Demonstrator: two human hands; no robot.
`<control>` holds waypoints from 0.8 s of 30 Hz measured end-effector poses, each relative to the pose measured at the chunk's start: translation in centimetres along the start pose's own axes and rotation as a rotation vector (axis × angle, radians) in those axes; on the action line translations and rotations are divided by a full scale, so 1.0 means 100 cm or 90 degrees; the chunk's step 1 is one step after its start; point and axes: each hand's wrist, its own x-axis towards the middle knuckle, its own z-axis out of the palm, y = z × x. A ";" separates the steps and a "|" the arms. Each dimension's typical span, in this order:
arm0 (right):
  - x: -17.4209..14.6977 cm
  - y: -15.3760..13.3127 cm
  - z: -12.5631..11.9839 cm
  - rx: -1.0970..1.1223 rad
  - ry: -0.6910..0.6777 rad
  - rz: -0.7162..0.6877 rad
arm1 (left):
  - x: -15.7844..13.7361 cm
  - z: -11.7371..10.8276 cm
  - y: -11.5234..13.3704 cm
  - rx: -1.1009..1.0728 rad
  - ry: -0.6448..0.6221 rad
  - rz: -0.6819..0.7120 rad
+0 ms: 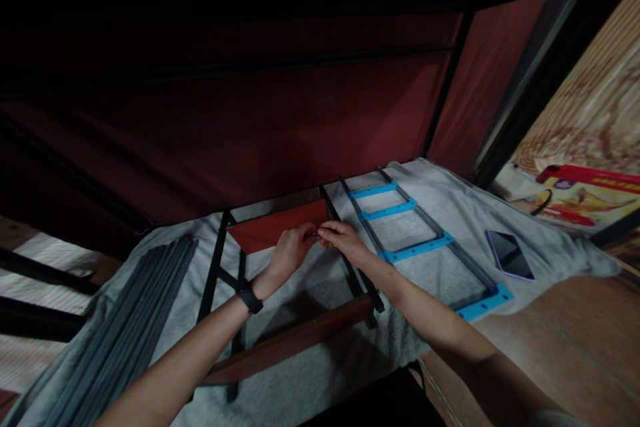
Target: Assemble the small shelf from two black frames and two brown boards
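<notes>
My left hand [291, 250], with a black watch [249, 296] on its wrist, is closed in a pinch. Fingertip to fingertip with it, my right hand [344, 240] is pinched shut too. A tiny item shows between them, too small to name. Both hands are above a dark metal frame [214, 273] that lies on grey cloth. A reddish-brown board [270, 227] spans the frame's far part, partly covered by my left hand. Along its near side runs a second reddish-brown board [295, 337].
Grey tubes [130, 313] lie bundled at the left on the grey cloth [425, 180]. At the right are a ladder-like frame with blue crosspieces [417, 248] and a phone [510, 255]. A red-and-yellow box [590, 197] stands farther right. Dark red panels [300, 127] rise behind.
</notes>
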 end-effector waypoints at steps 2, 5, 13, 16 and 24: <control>0.001 0.001 -0.008 -0.003 0.019 -0.004 | 0.005 0.006 0.002 -0.010 -0.006 0.007; 0.006 -0.003 -0.024 0.014 0.080 -0.054 | 0.021 0.011 -0.005 -0.040 0.019 0.006; 0.035 -0.004 -0.082 0.157 0.245 -0.090 | 0.094 0.019 -0.041 0.098 0.102 -0.043; 0.047 0.002 -0.092 0.196 0.260 -0.071 | 0.117 0.032 -0.045 0.142 0.050 -0.050; 0.087 0.011 -0.093 0.225 0.289 -0.045 | 0.149 0.056 -0.057 0.155 -0.008 -0.044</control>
